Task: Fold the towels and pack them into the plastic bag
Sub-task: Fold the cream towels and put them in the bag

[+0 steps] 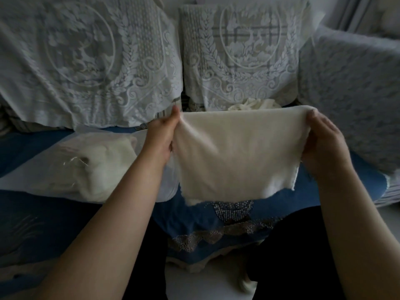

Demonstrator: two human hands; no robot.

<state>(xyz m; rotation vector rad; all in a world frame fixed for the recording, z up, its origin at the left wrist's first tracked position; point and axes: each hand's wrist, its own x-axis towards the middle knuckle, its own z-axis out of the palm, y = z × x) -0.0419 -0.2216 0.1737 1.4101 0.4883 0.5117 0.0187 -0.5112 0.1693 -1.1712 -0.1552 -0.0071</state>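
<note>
Towel point(236, 154) hangs cream and flat above the blue sofa seat point(337, 191), stretched between both hands in the head view. The left hand point(162, 137) pinches its upper left corner; the right hand point(324, 144) is closed on the upper right edge. The plastic bag point(71, 167) lies to the left, already holding pale cloth. For a clean fold, I'd keep the top edge taut and level, then bring the corners squarely together.

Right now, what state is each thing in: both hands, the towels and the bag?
Left hand: shut on held towel's upper left corner.
Right hand: shut on its upper right corner.
Held towel: spread open, hanging above the sofa seat.
Plastic bag: lying flat on the seat, folded towels inside.
Crumpled towel: unfolded, behind the held one.
</note>
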